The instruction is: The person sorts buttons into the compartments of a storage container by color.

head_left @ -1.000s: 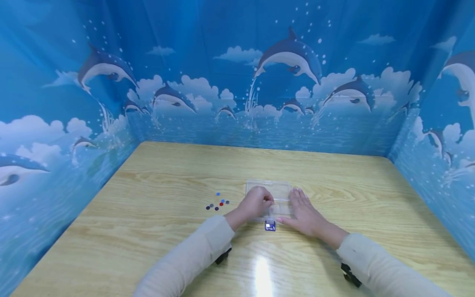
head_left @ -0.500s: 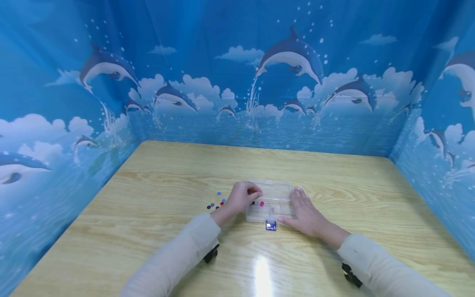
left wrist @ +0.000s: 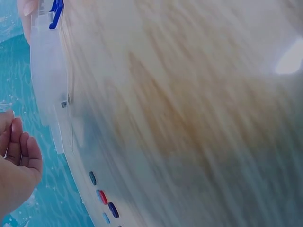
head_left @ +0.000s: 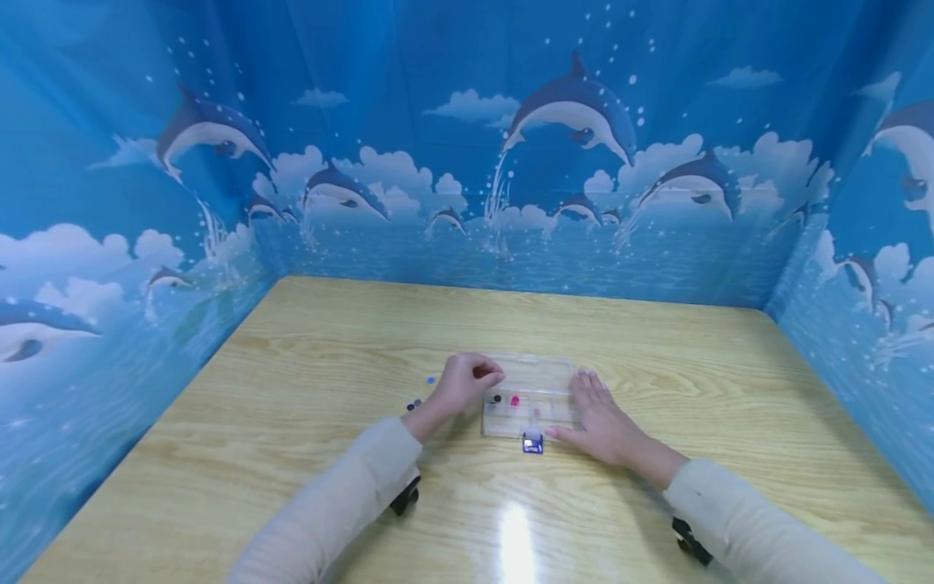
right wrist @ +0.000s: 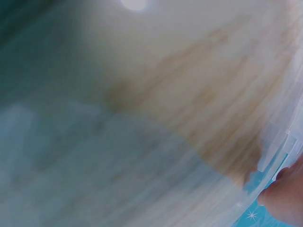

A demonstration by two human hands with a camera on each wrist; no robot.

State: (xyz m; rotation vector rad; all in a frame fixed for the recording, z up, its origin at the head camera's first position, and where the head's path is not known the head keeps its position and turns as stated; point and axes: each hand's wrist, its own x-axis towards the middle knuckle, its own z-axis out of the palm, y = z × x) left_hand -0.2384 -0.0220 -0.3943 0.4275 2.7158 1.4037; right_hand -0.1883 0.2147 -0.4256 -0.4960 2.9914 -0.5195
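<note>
A clear plastic compartment box [head_left: 505, 427] lies with its lid [head_left: 536, 373] raised at the far side and a blue clasp [head_left: 533, 444] at the front. One black button [head_left: 498, 399] and one pink button [head_left: 515, 401] show in its left part. My left hand [head_left: 458, 384] hovers at the box's left edge, fingers loosely curled, and nothing shows between them in the left wrist view. Flat along the box's right side rests my right hand [head_left: 602, 420], its fingers straight and its thumb near the clasp. In the right wrist view only part of that hand [right wrist: 286, 198] appears.
Loose small buttons lie left of the box, among them a blue one [head_left: 430, 380] and a dark one [head_left: 411, 407]. A red button [left wrist: 102, 197] shows in the left wrist view. Dolphin-print curtains [head_left: 409, 243] enclose the wooden table [head_left: 350, 324].
My left hand has drawn back leftward out of the box, uncovering the black and pink buttons inside. It now hides some of the loose buttons. My right hand has stayed in place.
</note>
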